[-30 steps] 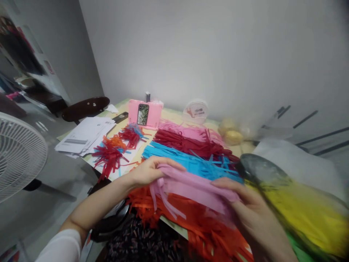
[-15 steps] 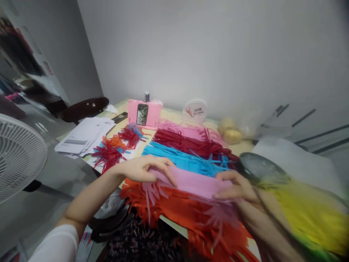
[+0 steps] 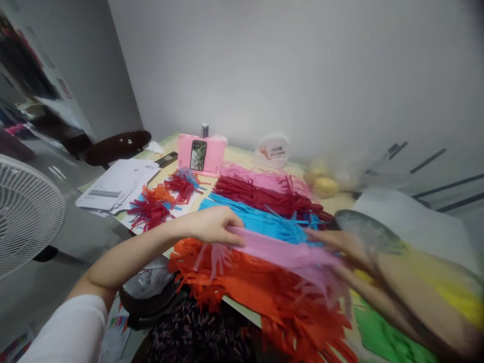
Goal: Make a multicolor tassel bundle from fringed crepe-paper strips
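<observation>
Pink paper, lower centre, was surely pinched only by the left hand; the right hand was shifted rightward, grip unclear.

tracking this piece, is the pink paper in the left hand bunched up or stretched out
Stretched out: the pink paper runs as a long band from the left hand, with fringe at both ends.

rt grip v. blurry
</observation>
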The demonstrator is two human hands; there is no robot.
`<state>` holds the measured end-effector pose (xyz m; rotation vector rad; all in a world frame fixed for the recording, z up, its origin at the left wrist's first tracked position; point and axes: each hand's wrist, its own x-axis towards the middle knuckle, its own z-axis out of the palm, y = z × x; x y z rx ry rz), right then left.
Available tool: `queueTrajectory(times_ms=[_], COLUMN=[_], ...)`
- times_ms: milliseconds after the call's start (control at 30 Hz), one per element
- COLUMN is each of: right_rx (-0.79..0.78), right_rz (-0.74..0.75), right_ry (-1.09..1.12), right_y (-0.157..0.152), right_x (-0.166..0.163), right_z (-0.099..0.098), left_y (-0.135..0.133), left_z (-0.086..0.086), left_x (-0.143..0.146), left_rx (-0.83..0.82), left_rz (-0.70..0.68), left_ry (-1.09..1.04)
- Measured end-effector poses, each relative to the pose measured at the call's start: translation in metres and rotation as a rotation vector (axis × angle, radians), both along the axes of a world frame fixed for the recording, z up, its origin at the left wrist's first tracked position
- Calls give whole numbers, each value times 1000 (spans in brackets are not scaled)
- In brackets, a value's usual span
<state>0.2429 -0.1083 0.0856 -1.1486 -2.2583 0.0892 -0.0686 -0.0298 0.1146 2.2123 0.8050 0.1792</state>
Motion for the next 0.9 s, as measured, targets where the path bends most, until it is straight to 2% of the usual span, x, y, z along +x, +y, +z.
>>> queueTrajectory(times_ms=[67,133,167,200,233,300,400,467,633,767,900], right_rx=[184,282,272,159,117,-116,-484,-614,-635,-533,-468], right_rz=[-219,-322,-278,-160,-88,5,-23,-55,-149,-219,-254], right_ry=[-97,-74,-25,-17,54,115,183,239,421,446,421], right_y=[-3,-8,-9,-9,-7,1,13,14,3,-2,-2], right_x=[1,-17,-30,-44,-57,-75,-78,-73,-66,-64,-61], right_z=[7,13,14,14,12,5,-2,-1,1,-7,-11], left_y=[-4,-11,-15,-19,-22,-26,-25,-22,-16,-14,-14], left_z=[3,5,6,6,7,8,9,8,-2,-10,-10], left_x=[-1,2,5,7,8,9,5,0,-3,-1,1], left_rx=[231,408,461,491,501,466,355,253,-21,-34,-86], left_rz=[64,95,89,72,53,15,2,27,171,260,208], left_ry=[108,207,238,252,249,208,124,71,-165,-245,-208])
